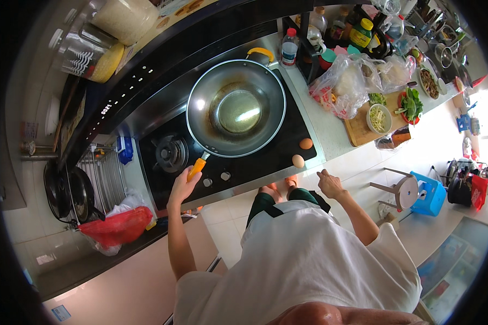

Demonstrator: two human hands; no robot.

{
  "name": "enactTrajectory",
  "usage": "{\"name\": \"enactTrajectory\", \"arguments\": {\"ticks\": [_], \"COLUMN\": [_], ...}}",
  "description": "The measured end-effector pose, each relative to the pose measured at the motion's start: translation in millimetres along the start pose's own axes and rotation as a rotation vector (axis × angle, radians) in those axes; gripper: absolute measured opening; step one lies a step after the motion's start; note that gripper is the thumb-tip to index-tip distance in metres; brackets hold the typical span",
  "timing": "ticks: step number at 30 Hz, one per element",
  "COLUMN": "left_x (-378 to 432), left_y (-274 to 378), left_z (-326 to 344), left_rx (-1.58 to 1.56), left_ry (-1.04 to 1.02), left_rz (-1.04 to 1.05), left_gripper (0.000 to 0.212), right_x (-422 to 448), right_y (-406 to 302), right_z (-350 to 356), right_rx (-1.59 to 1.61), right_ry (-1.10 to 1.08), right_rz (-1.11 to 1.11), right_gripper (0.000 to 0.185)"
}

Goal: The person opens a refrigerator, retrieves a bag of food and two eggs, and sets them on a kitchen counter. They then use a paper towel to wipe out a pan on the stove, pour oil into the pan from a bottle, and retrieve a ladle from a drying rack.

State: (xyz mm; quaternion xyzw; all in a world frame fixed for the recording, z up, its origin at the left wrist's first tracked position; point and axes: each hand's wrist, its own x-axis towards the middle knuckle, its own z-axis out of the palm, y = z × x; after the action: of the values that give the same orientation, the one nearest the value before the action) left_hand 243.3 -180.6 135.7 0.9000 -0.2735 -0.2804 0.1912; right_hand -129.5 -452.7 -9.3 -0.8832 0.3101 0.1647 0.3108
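My left hand (pixel 183 187) grips the orange handle of a large steel wok (pixel 268 118), which stands on the right part of a black gas cooktop (pixel 244 176). A pool of clear yellowish oil (pixel 240 111) lies in the bottom of the wok. My right hand (pixel 330 183) hangs in the air off the cooktop's front right corner, its fingers curled; whether anything is between them cannot be told. Nearest to it, a light egg (pixel 298 161) rests by the cooktop's front edge, with a browner egg (pixel 306 144) just behind. The burner under the wok is hidden.
On the counter at the right are a wooden cutting board (pixel 360 130), a white bowl of sprouts (pixel 379 119), leafy greens (pixel 410 105), plastic bags (pixel 341 85) and a red-capped bottle (pixel 289 46). A second burner (pixel 171 153) is at the left. A range hood (pixel 146 77) overhangs the back edge.
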Motion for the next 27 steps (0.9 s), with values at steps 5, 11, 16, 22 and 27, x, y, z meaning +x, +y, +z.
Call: {"name": "enactTrajectory", "arguments": {"ticks": [5, 11, 16, 22, 27], "left_x": [29, 48, 55, 55, 55], "left_y": [-13, -18, -33, -33, -22], "left_z": [-10, -9, 0, 2, -7], "left_rx": [-0.319, -0.835, -1.078, -1.22, -1.381], "left_ry": [-0.437, -0.907, -1.029, -1.101, -1.183], "left_rz": [-0.064, -0.222, -0.15, -0.22, -0.258], "left_gripper": [0.039, 0.021, 0.021, 0.016, 0.014], "right_x": [-11, -29, -38, -46, -54], "right_y": [18, 1, -22, -55, -64], "right_z": [14, 41, 96, 115, 140], "right_rx": [-0.063, -0.079, -0.019, 0.075, 0.034], "right_ry": [-0.018, -0.079, -0.125, -0.163, -0.041], "right_rz": [0.048, 0.203, 0.224, 0.304, 0.275], "right_gripper": [0.038, 0.04, 0.034, 0.034, 0.027]}}
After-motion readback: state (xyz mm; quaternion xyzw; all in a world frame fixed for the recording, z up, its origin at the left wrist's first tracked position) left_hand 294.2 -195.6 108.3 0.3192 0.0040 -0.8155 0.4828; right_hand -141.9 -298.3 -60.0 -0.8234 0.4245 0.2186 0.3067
